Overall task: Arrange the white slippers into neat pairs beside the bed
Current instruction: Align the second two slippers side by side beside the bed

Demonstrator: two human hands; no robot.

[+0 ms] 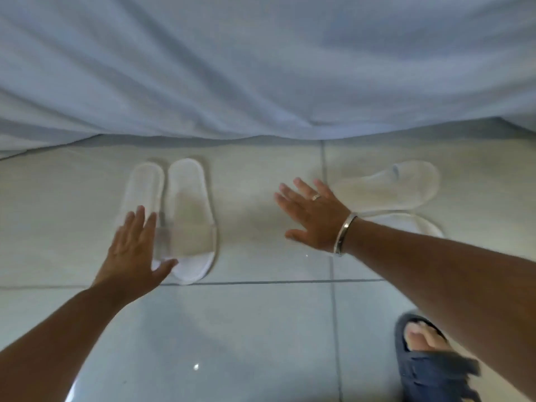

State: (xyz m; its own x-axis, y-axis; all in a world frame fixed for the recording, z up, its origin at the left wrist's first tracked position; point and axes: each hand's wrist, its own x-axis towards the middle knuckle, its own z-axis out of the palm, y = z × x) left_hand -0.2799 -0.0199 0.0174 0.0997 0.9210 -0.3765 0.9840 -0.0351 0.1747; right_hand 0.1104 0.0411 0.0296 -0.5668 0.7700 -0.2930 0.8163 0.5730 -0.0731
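Note:
Two white slippers lie side by side on the tiled floor at centre left, the left slipper (142,189) and the right slipper (190,216) touching along their length. My left hand (133,250) hovers flat over the near end of the left one, fingers spread, holding nothing. Two more white slippers lie at the right: a far slipper (388,187) lying crosswise and a near slipper (412,224) partly hidden by my right forearm. My right hand (311,213) is open, fingers apart, just left of these two, wearing a ring and a metal bangle.
The bed's white sheet (261,68) hangs down to the floor across the top of the view. My foot in a dark blue sandal (429,361) stands at the lower right. Pale glossy floor tiles (246,329) spread in front.

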